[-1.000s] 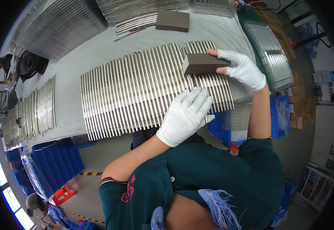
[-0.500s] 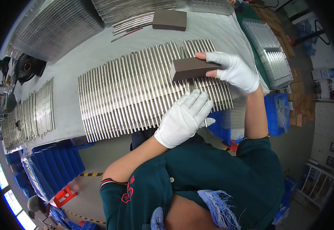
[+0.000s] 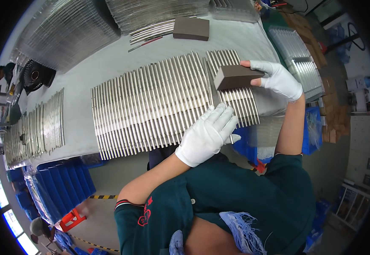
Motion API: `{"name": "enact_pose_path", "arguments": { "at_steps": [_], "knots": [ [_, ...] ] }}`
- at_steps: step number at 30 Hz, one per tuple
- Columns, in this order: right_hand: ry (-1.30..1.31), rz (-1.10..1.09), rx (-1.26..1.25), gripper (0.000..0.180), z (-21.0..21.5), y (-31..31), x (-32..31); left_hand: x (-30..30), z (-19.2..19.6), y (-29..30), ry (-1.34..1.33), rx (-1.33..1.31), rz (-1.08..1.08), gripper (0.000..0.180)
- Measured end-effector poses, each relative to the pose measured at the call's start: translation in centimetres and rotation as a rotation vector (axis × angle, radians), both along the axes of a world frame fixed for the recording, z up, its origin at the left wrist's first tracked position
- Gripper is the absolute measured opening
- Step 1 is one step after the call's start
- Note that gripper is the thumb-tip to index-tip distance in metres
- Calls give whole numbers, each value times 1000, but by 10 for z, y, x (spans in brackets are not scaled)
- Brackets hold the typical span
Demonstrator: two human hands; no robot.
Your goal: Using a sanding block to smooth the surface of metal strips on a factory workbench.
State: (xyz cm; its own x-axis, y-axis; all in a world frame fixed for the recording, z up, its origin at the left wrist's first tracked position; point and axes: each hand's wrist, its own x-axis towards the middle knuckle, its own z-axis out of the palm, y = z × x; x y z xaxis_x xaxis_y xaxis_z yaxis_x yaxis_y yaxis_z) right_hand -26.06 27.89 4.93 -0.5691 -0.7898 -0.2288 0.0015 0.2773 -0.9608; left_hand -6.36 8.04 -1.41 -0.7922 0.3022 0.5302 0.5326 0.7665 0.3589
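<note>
Thin silvery metal rods (image 3: 151, 102) lie side by side in a long row on the pale table cover. Past a narrow gap, a smaller group of rods (image 3: 240, 106) continues to the right. My right hand (image 3: 280, 79), in a white glove with bare thumb and fingertip, grips the end of a dark brown sanding block (image 3: 238, 77) resting across that group. My left hand (image 3: 208, 132), also gloved, is at the near ends by the gap. Its fingers lie over a metal rod (image 3: 232, 139), whose tip sticks out by the thumb; the palm hides the rest.
A second brown block (image 3: 191, 29) sits at the back beside several rods and a thin red-ended stick (image 3: 146, 43). Clear plastic trays (image 3: 66, 34) are stacked behind. A black fan (image 3: 37, 76) and more rods (image 3: 40, 125) stand left. Blue bins (image 3: 64, 182) are below the table edge.
My right hand has moved the sanding block rightward, off the gap and onto the smaller group of rods. My left hand stays near the same rod ends; the view has shifted slightly.
</note>
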Motion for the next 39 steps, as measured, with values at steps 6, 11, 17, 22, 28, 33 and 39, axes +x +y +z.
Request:
{"name": "enact_pose_path", "arguments": {
  "at_steps": [6,11,17,22,28,33,39],
  "knots": [
    [717,-574,-349,66,-18,-8,-9,-1,-3,9,-62,-29,13,56],
    [629,-819,-166,64,-59,-26,-26,-4,-1,11,-142,-104,-1,64],
    [693,-781,-378,65,-68,-29,-24,-5,2,15,-187,-159,46,72],
    [680,-773,-368,64,-75,-24,-29,-7,-5,16,-186,-211,69,67],
    [678,-756,-334,64,-81,-26,-33,-1,-12,11,-111,-85,35,53],
    [708,-766,-268,62,-82,-25,-37,11,21,-26,2,8,114,46],
    [877,-862,-198,61,-82,-14,-45,69,25,-136,103,-31,658,42]
  ]
}}
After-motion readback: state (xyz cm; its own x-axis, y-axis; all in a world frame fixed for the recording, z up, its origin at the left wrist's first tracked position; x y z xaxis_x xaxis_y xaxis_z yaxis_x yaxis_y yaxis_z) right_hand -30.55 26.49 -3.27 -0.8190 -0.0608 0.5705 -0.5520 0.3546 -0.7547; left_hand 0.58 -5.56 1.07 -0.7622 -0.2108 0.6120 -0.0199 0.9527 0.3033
